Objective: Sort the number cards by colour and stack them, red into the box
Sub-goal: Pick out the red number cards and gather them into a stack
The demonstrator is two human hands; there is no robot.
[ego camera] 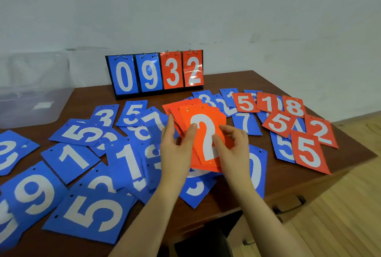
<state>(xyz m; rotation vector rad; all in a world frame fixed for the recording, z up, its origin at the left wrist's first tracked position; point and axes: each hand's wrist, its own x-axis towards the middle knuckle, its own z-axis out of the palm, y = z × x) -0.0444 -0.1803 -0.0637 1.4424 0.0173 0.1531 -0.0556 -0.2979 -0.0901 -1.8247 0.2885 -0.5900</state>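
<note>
So far I have a fanned red stack (pixel 203 137) gathered above the desk (pixel 247 79), a white 2 on top. My left hand (pixel 175 147) grips its left edge, thumb on the face; my right hand (pixel 233 147) pinches the right side, fingers (pixel 226 130) curled onto the card. The box (pixel 31 100) at far left looks to hold no cards yet. Loose red cards (pixel 299 125) lie on the right, overlapping some blue ones, and blue cards (pixel 82 164) are spread unstacked over the left, so I judge the sort less than half done. The stack's long axis runs away from me, punched edge far, tilted slightly left.
</note>
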